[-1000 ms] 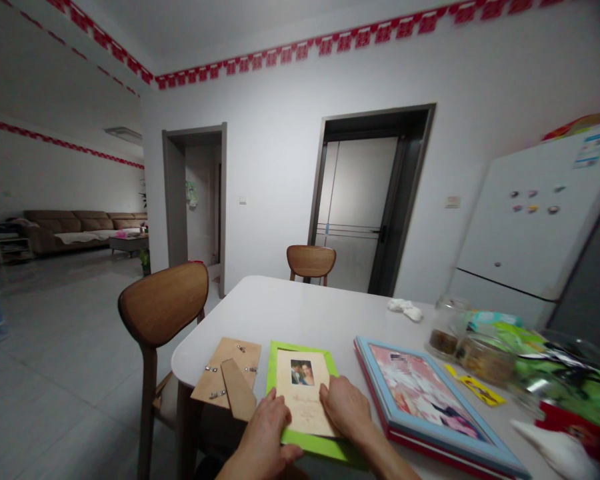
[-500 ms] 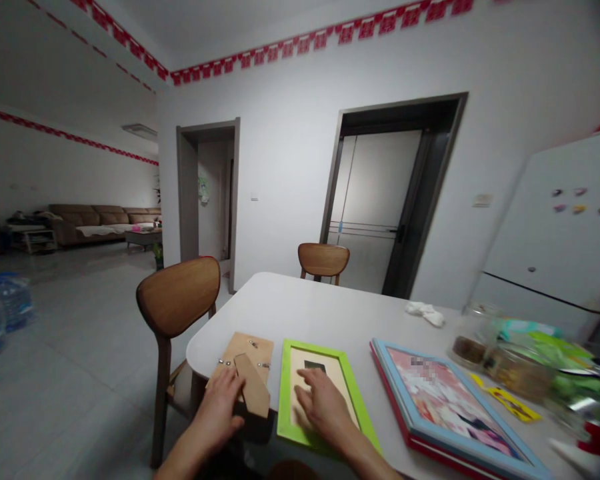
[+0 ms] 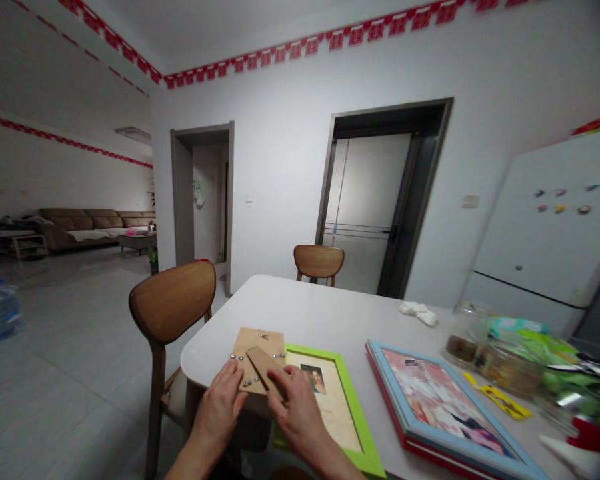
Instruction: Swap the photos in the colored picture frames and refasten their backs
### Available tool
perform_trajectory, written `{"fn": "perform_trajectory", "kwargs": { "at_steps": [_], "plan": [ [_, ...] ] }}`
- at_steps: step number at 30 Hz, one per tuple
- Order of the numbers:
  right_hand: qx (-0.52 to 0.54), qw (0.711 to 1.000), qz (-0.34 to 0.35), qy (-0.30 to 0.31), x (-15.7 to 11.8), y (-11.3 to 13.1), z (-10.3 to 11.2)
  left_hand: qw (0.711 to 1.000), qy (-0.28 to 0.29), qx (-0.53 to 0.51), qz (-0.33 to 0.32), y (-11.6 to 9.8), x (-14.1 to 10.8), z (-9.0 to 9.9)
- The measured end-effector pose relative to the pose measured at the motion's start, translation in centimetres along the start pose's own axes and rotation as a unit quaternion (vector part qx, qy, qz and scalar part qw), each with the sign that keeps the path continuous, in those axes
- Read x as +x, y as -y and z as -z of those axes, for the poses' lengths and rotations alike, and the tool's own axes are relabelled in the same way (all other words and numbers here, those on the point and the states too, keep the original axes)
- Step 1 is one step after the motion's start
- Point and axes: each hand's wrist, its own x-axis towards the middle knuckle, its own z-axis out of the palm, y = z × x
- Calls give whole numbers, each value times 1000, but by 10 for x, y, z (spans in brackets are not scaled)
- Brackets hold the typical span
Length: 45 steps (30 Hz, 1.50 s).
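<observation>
A brown picture frame backing board (image 3: 250,339) with metal clips lies at the table's near left edge. Its hinged stand (image 3: 261,363) slants across it. My left hand (image 3: 218,408) grips the board's near left side, thumb at the lower edge. The fingers of my right hand (image 3: 300,410) are closed on the stand and the board's right side. Just to the right is a lime green picture frame (image 3: 350,383), partly under my right hand and overlapped by the board. Inside it a small photo (image 3: 313,377) shows on a cream sheet.
A blue picture frame (image 3: 405,417) with a pink picture rests on a red one to the right. Beyond are glass jars (image 3: 507,363), a yellow packet (image 3: 505,401) and white crumpled cloth or tissue (image 3: 419,312). Wooden chairs (image 3: 175,303) stand at the white table (image 3: 290,307).
My right hand has moved left from over the green frame onto the stand and board. The board has shifted right, over the green frame's edge. The small photo is now uncovered.
</observation>
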Motion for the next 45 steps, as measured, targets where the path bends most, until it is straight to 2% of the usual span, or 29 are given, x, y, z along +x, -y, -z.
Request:
{"fn": "perform_trajectory", "kwargs": {
  "at_steps": [2, 6, 9, 11, 17, 22, 24, 29, 33, 38, 40, 45],
  "plan": [
    [-7, 1000, 8, -7, -14, -20, 21, 999, 22, -17, -28, -20, -5, -13],
    [-36, 999, -29, 1, -46, -66, 50, 989, 120, -32, -76, -52, -19, -49],
    [-57, 997, -47, 10, -61, -92, 54, 981, 171, -10, -86, -62, -23, -70],
    [-69, 997, -46, 10, -65, -103, 49, 976, 201, 20, -82, -65, -22, -76],
    [-116, 993, -30, -12, -63, -110, 34, 952, 283, 85, -81, -71, -14, -62],
    [-156, 987, -34, 29, -62, -96, 43, 947, 308, 69, -65, -73, -21, -51],
    [-163, 985, -15, 47, -60, -86, 46, 943, 319, 71, -58, -73, -23, -51],
    [-138, 983, 62, 102, -56, -65, 42, 943, 321, 78, -44, -74, -22, -51],
    [-106, 987, 62, 107, -56, -62, 41, 946, 313, 69, -48, -72, -21, -51],
    [-85, 988, 66, 109, -57, -69, 46, 948, 310, 62, -45, -68, -21, -52],
    [-97, 989, 48, 103, -50, -76, 47, 947, 312, 61, -38, -66, -21, -52],
    [-192, 978, -65, 51, -24, -99, 46, 948, 310, 59, -40, -64, -23, -53]
  ]
}}
